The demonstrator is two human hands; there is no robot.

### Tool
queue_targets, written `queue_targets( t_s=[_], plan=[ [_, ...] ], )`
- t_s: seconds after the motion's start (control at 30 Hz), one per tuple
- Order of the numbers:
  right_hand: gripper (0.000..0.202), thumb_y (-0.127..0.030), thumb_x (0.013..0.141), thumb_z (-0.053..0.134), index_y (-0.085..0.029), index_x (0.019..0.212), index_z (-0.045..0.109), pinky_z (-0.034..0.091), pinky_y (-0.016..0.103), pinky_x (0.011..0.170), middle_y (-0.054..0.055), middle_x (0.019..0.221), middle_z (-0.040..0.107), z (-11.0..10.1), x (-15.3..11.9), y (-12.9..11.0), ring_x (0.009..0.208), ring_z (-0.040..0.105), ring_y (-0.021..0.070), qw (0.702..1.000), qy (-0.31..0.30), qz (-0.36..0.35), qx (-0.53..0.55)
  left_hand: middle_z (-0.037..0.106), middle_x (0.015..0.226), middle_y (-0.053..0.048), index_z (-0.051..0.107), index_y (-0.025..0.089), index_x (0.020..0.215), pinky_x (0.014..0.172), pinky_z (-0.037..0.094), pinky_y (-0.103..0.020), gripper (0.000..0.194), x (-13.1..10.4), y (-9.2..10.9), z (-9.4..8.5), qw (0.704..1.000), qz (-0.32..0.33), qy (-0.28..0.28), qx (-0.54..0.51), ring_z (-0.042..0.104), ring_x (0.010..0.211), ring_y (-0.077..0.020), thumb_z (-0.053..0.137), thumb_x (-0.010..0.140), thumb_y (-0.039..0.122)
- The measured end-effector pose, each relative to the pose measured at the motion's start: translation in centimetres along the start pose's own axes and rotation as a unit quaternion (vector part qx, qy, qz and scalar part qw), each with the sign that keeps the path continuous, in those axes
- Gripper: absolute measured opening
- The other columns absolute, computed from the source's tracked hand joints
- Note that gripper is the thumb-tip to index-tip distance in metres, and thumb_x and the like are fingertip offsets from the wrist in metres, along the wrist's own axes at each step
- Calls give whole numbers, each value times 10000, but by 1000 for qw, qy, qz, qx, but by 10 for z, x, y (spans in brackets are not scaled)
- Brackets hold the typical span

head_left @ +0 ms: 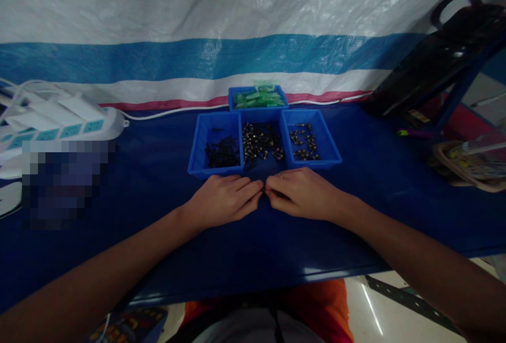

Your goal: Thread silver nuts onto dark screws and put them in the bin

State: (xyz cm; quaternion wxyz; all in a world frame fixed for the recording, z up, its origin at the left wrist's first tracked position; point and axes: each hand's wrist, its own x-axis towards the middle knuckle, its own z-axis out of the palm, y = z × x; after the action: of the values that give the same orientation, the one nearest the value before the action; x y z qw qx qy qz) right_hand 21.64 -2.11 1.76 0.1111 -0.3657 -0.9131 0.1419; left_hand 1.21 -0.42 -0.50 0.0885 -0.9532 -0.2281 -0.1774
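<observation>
My left hand and my right hand meet over the blue table, fingertips pinched almost together. A tiny dark piece shows between the fingertips, too small and dim to name. Just beyond my left hand stands a blue bin of thin black parts. Behind my right hand, another blue bin holds small metal fittings spread over its floor. Between these bins lies a heap of similar dark metal fittings.
A blue tray of green packets sits at the back. On the left lies a white power strip with plugs. A black bottle and a basket stand right. The table's front edge is close to my body.
</observation>
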Motion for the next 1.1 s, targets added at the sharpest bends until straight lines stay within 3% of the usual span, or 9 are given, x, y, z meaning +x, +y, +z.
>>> queue_targets(
  t_s=[0.4,1.1],
  plan=[
    [128,-213,839,422,-171,749,503,306,223,565,-6,673,576,-1,1,0,609,513,99,1000,-24,5,-10,594,678,11,562,162,903,514,429,-232,204,-2,-2,3,1000,4,-28,4,570,620,-127,413,878,298],
    [161,-243,877,397,-171,776,499,341,233,612,9,728,590,3,1,3,679,550,119,998,-44,-8,-51,596,676,12,566,164,844,509,421,-240,201,-2,-2,2,999,18,-24,12,573,615,-126,416,873,295]
  ],
)
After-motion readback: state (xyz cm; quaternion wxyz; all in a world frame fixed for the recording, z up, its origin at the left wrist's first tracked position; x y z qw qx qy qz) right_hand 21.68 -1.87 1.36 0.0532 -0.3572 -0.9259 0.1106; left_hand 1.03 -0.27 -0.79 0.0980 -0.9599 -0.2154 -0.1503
